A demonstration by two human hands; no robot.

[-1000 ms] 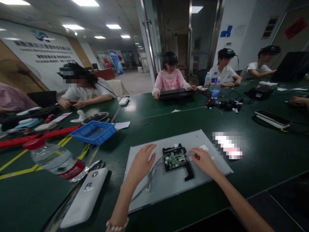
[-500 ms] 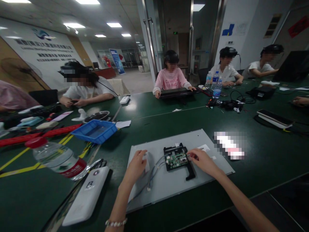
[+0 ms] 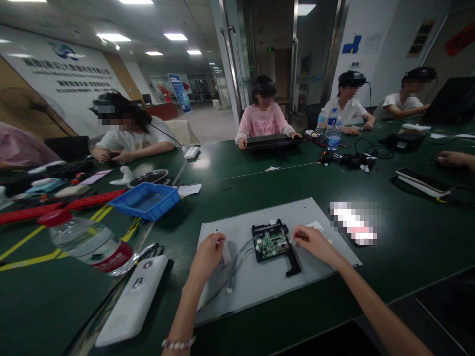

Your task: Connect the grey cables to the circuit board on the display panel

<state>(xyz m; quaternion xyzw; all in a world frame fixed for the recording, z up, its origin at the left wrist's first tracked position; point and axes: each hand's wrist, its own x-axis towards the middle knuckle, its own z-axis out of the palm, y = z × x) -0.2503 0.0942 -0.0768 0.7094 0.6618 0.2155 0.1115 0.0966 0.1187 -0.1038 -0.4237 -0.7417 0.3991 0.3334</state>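
A flat grey metal panel point(image 3: 256, 291) lies on the green table in front of me. On it sits a black plastic bracket point(image 3: 293, 264) carrying a green circuit board point(image 3: 267, 248). Grey cables point(image 3: 236, 269) run from the board's left side down across the panel. My left hand point(image 3: 210, 253) hovers over the panel's left part, fingers curled together near a whitish label. Just right of the board, my right hand point(image 3: 314, 242) has thumb and fingers pinched, apart from the bracket. Whatever either hand may hold is too small to make out.
Left of the panel are a white power bank point(image 3: 135, 296), a water bottle point(image 3: 91, 242) with a red cap and a blue tray point(image 3: 146, 201). A lit phone point(image 3: 352, 223) lies to the right. Several people sit around the table; one holds a dark flat panel point(image 3: 272, 143).
My right hand has drawn back slightly to the right, away from the board's edge. The fingers of my left hand have curled in more. Board and panel stay put.
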